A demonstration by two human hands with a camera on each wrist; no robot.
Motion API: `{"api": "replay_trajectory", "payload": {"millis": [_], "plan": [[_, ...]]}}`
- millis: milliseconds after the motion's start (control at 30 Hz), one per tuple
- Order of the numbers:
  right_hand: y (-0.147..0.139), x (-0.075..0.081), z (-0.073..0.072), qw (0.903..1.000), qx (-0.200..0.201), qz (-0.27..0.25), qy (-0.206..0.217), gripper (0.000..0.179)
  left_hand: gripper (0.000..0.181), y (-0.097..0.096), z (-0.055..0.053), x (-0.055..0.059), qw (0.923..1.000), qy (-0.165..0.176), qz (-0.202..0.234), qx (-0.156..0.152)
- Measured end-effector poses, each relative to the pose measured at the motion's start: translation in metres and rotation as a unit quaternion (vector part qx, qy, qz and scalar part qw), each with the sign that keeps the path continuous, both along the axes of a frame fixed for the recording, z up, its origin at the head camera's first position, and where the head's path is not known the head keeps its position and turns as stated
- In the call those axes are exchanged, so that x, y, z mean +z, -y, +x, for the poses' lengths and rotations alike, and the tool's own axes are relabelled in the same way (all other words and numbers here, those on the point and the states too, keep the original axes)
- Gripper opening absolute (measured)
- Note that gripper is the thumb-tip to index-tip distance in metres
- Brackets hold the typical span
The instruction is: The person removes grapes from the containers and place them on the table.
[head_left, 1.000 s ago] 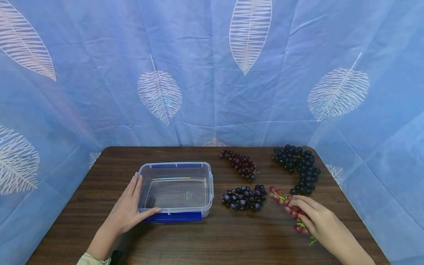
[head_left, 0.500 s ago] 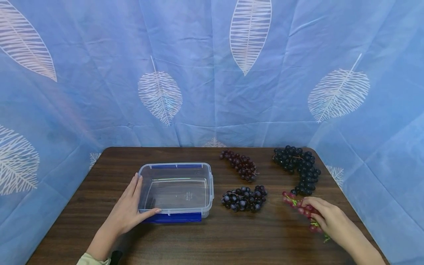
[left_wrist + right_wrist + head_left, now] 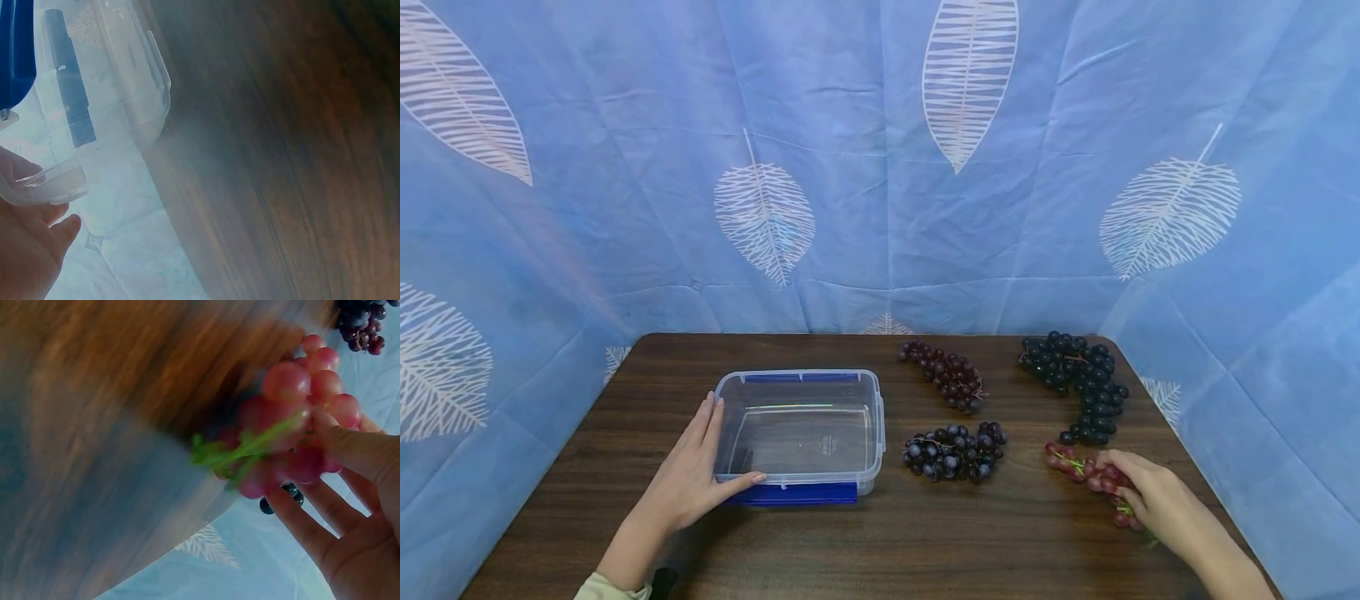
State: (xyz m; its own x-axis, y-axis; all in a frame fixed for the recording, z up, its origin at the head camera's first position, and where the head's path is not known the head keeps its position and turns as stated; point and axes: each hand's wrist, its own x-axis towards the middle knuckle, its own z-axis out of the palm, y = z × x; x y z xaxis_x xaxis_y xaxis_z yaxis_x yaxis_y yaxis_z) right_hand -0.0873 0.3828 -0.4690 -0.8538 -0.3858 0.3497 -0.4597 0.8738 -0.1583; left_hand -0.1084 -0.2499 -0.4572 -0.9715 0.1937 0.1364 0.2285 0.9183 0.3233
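Note:
My left hand [image 3: 681, 479] rests against the left side of a clear plastic food container [image 3: 882, 433]. Its fingers lie straight along the left wall, with the thumb stretched over the front corner of the rim. The container is lidless, and blue latch flaps [image 3: 797, 494] hang at its front and back. In the left wrist view, the hand [image 3: 31, 244] shows beside the container's corner. My right hand [image 3: 1161, 496] pinches a bunch of red grapes [image 3: 1067, 462] with green stems, low over the table's right side. Thumb and fingers grip its middle, hiding some grapes.
Three dark bunches lie on the brown wooden table [image 3: 880, 550]: blue-black grapes [image 3: 953, 452] right of the container, dark red grapes [image 3: 951, 375] behind them, and a long curved bunch of black grapes [image 3: 1093, 392] at the back right. A blue leaf-patterned curtain [image 3: 850, 208] surrounds the table.
My right hand has moved to the right and slightly nearer, carrying the red grapes away from the blue-black bunch. The left hand and the container have stayed put.

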Motion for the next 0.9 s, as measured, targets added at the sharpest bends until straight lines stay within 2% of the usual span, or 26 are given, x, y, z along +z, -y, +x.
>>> {"api": "replay_trajectory", "payload": {"millis": [200, 367, 500, 600, 667, 833, 900], "plan": [[0.002, 0.002, 0.002, 0.9983, -0.038, 0.007, 0.045, 0.05, 0.125, 0.001, -0.005, 0.001, 0.9999, -0.002, -0.011, -0.002], [0.014, 0.011, 0.003, 0.9918, -0.078, 0.012, 0.101, 0.05, 0.126, 0.0, -0.01, 0.001, 0.9999, -0.004, -0.016, -0.005], [0.029, 0.019, 0.007, 0.9891, -0.095, 0.009, 0.112, 0.05, 0.127, 0.0, -0.013, 0.001, 0.9998, -0.002, -0.019, -0.005], [0.042, 0.023, 0.013, 0.9907, -0.102, -0.004, 0.09, 0.046, 0.127, 0.0, -0.014, 0.003, 0.9997, -0.003, -0.023, -0.004], [0.051, 0.024, 0.018, 0.9932, -0.103, -0.006, 0.054, 0.048, 0.127, 0.0, -0.013, 0.005, 0.9996, -0.006, -0.029, -0.003], [0.076, 0.023, 0.027, 0.9927, -0.111, -0.001, -0.048, 0.065, 0.127, -0.004, -0.009, 0.013, 0.9989, -0.014, -0.045, -0.001], [0.087, 0.022, 0.03, 0.9908, -0.123, -0.008, -0.056, 0.073, 0.127, -0.01, -0.004, 0.017, 0.9984, -0.018, -0.053, -0.002]]}}
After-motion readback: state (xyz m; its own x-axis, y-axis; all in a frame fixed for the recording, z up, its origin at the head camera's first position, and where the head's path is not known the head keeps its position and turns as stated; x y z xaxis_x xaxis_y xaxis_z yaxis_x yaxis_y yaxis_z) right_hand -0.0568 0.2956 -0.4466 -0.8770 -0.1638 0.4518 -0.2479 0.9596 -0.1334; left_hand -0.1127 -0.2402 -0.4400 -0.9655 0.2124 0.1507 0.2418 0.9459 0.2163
